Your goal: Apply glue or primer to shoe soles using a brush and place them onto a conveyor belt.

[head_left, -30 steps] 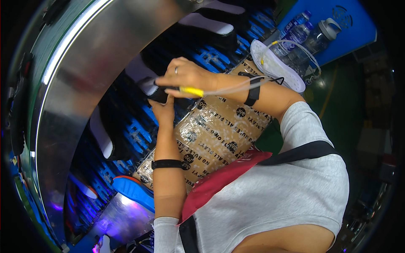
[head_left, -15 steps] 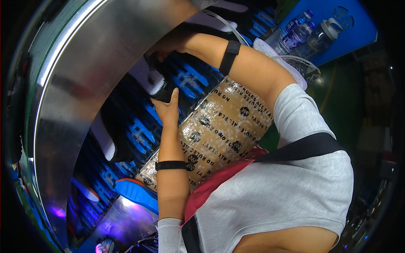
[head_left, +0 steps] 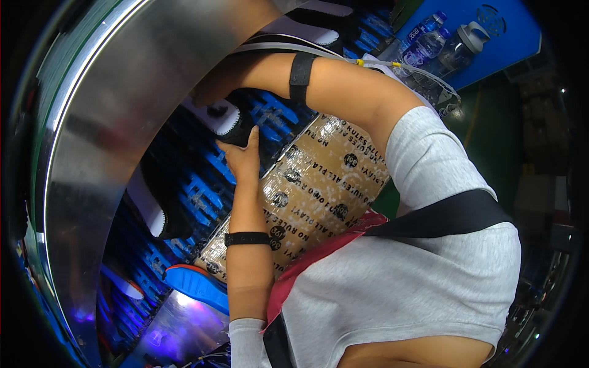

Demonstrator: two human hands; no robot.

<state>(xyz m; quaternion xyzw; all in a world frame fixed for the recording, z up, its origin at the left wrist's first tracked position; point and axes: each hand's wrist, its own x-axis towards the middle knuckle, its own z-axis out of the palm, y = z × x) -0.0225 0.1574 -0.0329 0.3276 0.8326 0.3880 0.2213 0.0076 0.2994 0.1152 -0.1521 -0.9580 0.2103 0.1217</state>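
A black shoe upper with a white, stitch-edged underside point(head_left: 222, 119) lies tilted over the blue slatted conveyor point(head_left: 205, 196), partly beneath a curved metal hood. My left hand point(head_left: 243, 158) is closed around its near, rounded end, thumb raised along the black side. At the upper's far end, my right hand point(head_left: 211, 89) reaches into shadow by the hood's edge; its fingers are too dark to make out. Black bands circle both of my forearms.
The metal hood point(head_left: 153, 67) arches over the conveyor. Another black-and-white upper point(head_left: 147, 205) lies left, more at the top. A tape-covered cardboard sheet point(head_left: 319, 178) lines the near edge. A blue sole point(head_left: 197, 287) sits lower left; bottles point(head_left: 426, 46) stand upper right.
My right hand and forearm have shifted left, along the upper toward its far end and the hood. The left hand keeps its hold, nearly still.
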